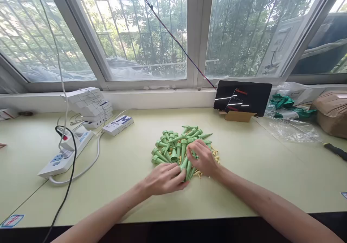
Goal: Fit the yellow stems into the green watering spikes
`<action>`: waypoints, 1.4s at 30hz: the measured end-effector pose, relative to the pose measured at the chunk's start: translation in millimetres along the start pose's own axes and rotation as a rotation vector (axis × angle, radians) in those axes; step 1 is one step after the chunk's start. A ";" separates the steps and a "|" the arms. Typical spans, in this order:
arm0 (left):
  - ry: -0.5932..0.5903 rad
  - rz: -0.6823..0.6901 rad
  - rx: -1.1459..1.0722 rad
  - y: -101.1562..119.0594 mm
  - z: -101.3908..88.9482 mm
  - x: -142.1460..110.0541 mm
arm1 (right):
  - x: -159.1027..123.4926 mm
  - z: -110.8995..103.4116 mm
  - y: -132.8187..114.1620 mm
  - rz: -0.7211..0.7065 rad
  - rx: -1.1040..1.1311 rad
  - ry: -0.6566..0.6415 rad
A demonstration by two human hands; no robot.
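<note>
Pale counter under windows; left hand at green spikes, right hand fingers bunched above; cannot tell what either grip holds.

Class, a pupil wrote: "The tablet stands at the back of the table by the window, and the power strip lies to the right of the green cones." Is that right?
Not quite: the head view shows the power strip to the left of the green cones. The tablet does stand at the back of the table by the window.
</note>
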State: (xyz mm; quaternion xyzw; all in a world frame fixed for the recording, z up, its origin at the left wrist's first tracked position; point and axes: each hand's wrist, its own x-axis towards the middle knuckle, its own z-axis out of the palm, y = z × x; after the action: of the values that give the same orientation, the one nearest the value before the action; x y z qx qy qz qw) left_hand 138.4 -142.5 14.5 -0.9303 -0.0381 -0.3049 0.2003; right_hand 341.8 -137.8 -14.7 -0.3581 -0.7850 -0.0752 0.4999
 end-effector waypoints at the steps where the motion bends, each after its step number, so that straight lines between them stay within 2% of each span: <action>1: -0.034 -0.009 -0.004 7.5 -1.4 6.4 | 0.5 -2.2 3.3 -0.001 -0.003 0.026; 4: -0.119 0.009 -0.062 32.3 0.2 25.8 | 1.4 -8.4 15.0 0.032 -0.014 0.088; 7: -0.163 0.005 -0.129 54.5 12.7 41.0 | 1.9 -14.2 26.5 0.088 -0.033 0.137; 12: -0.294 0.016 -0.151 67.6 43.6 53.8 | 3.0 -22.7 42.9 0.175 -0.081 0.214; 15: -0.358 -0.026 -0.155 60.7 53.9 58.8 | 3.2 -25.9 53.4 0.257 -0.106 0.229; 17: -0.414 -0.054 -0.181 53.9 55.7 62.4 | 2.8 -27.1 60.8 0.313 -0.121 0.229; 22: -0.458 -0.105 -0.190 38.5 57.2 70.5 | 0.8 -28.1 75.2 0.415 -0.129 0.186; 34: -0.412 -0.140 -0.190 8.4 82.9 65.0 | -7.6 -20.2 87.6 0.745 0.023 0.028; 42: -0.384 -0.174 -0.177 -6.9 91.8 61.5 | -6.5 -10.3 95.0 0.818 0.074 0.057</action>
State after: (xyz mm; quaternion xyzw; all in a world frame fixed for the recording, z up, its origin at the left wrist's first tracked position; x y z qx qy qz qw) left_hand 237.6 -103.0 -14.6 -0.9784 -0.1288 -0.1406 0.0798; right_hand 411.5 -76.3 -37.9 -0.6204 -0.5658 0.1482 0.5225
